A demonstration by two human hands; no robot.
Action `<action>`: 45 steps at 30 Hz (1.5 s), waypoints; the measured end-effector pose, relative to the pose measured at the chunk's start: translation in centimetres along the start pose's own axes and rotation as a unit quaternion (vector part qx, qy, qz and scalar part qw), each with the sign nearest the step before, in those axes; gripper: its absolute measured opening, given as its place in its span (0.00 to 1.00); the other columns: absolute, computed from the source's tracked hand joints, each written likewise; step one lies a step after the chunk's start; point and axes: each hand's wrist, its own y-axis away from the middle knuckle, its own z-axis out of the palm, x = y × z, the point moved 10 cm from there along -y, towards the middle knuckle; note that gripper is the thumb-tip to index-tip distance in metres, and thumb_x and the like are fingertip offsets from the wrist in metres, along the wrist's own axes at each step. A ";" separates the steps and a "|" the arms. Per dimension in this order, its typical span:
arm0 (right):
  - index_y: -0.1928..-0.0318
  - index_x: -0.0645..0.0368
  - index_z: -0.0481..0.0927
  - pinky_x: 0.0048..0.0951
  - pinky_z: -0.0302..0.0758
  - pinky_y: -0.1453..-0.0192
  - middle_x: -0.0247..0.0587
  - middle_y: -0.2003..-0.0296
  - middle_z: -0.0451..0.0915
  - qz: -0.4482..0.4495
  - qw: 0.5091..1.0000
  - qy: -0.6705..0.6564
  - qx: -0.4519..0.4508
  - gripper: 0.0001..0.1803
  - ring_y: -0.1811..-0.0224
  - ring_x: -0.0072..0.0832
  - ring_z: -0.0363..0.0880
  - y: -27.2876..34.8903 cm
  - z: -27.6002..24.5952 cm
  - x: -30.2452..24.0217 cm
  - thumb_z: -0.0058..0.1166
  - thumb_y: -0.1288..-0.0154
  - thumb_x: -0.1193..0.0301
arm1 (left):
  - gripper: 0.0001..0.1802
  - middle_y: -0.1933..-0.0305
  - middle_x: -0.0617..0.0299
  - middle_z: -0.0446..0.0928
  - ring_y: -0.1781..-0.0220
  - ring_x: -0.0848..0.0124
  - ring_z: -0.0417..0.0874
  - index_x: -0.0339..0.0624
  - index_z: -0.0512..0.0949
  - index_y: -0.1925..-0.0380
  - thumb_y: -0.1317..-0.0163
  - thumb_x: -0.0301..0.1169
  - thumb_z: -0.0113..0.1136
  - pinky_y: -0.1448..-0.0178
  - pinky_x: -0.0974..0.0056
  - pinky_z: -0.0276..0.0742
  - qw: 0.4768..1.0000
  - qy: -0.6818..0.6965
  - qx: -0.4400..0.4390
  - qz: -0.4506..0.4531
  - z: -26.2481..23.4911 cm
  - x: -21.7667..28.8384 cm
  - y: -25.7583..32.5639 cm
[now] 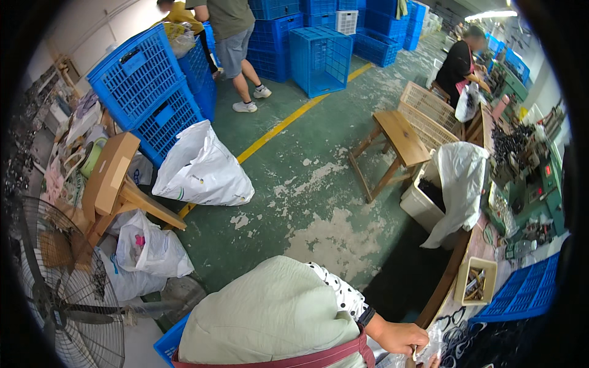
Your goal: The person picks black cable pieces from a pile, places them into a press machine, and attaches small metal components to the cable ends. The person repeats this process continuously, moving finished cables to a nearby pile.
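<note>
Low on the right, my left hand point(400, 337) reaches out from a polka-dot sleeve point(340, 293) with a black cuff. Its fingers are closed in a pinch, and a small pale sliver shows at the fingertips, too small to name. Crinkled clear plastic point(436, 337) lies right beside these fingers at the bench edge. Of my right hand point(434, 361), just some fingertips show at the bottom edge, next to the plastic; the rest is out of the picture. Dark curved loop-shaped pieces point(453, 325) are spread on the bench near both hands.
A cream bin of small items point(476, 281) and a blue crate point(518, 288) sit on the bench. Beyond are a wooden stool point(399, 136) and white tub point(423, 205). Left stand a fan point(67, 294), white sacks point(202, 168) and blue crates point(138, 80). Other people are farther off.
</note>
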 end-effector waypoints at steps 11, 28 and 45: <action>0.48 0.62 0.76 0.34 0.77 0.56 0.51 0.55 0.79 -0.074 0.992 -0.043 -0.094 0.18 0.59 0.36 0.79 -0.5 13.4 -9.2 0.57 0.35 0.66 | 0.12 0.66 0.52 0.73 0.63 0.53 0.78 0.40 0.73 0.66 0.38 0.38 0.58 0.61 0.54 0.76 0.986 -0.116 0.050 0.109 -2.3 0.9 -0.1; 0.52 0.61 0.76 0.31 0.77 0.63 0.47 0.60 0.79 -0.044 0.943 -0.143 -0.297 0.14 0.64 0.32 0.79 3.9 21.5 -14.3 0.53 0.34 0.66 | 0.39 0.48 0.51 0.63 0.47 0.51 0.72 0.43 0.57 0.42 0.57 0.14 0.58 0.48 0.54 0.70 0.949 -0.210 0.225 0.063 -7.6 12.7 3.5; 0.56 0.60 0.76 0.28 0.76 0.69 0.43 0.66 0.79 0.001 0.934 -0.149 -0.325 0.12 0.70 0.29 0.79 6.2 20.9 -14.1 0.50 0.33 0.65 | 0.21 0.76 0.58 0.75 0.79 0.67 0.81 0.38 0.71 0.57 0.54 0.24 0.63 0.77 0.63 0.77 0.975 -0.006 0.206 -0.081 -7.6 8.7 3.9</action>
